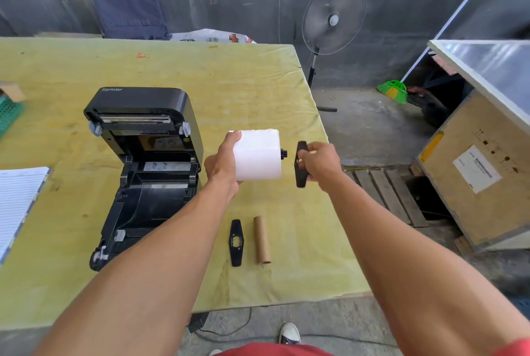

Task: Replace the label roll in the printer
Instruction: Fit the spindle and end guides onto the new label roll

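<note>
Cardboard core [262,239] lies closest, near the front edge of the table [258,83], with a black spare guide [236,242] flat just beside it on the left. Above those, the left hand [222,165] wraps round the left end of the new white roll [258,155], thumb on top, holding it in the air with its axis sideways. A black spindle tip [283,153] pokes out of the roll's right end. The right hand [321,163] pinches the guide [300,165] upright, just off that tip and not touching it. So I'd say the step in hand is slipping that guide onto the spindle. To do it well, line the guide's middle hole up square with the tip, keep the roll level, and push straight on rather than at an angle, until it sits against the paper without squashing the edge. Can't tell what's on the left end, since the hand hides it. The printer [143,172] sits to the left, lid swung right up, no roll in the bay. A fan [334,15] stands further back on the floor.
</note>
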### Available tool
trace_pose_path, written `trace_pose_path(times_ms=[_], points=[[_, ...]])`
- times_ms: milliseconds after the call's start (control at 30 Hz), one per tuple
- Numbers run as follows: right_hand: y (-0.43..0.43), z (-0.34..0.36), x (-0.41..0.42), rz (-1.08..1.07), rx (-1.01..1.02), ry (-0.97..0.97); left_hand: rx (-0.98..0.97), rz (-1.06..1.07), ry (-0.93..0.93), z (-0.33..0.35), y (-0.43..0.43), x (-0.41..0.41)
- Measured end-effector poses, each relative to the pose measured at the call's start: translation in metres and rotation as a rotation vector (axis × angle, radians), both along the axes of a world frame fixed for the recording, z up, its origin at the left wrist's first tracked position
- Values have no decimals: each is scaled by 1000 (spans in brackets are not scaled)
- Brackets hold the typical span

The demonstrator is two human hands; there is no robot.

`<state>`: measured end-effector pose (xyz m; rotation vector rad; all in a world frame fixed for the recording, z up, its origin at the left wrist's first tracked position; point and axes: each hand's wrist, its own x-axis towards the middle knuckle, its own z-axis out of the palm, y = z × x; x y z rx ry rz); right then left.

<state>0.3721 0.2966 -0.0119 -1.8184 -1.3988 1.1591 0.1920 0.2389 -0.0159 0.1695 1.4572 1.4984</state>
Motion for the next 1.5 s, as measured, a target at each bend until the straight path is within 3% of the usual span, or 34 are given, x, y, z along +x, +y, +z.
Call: trace_pose_path(times_ms=[167,600,867,1500], points=[[0,16,-19,38,-3,118,-8,36,-8,5,0,6],[-15,32,-27,192,67,36,-39,57,-39,7,2,8],[-21,26,-2,159,-29,402,-42,34,-31,5,0,8],[-23,16,2,216,-65,624,10,-122,-71,12,-2,-5]])
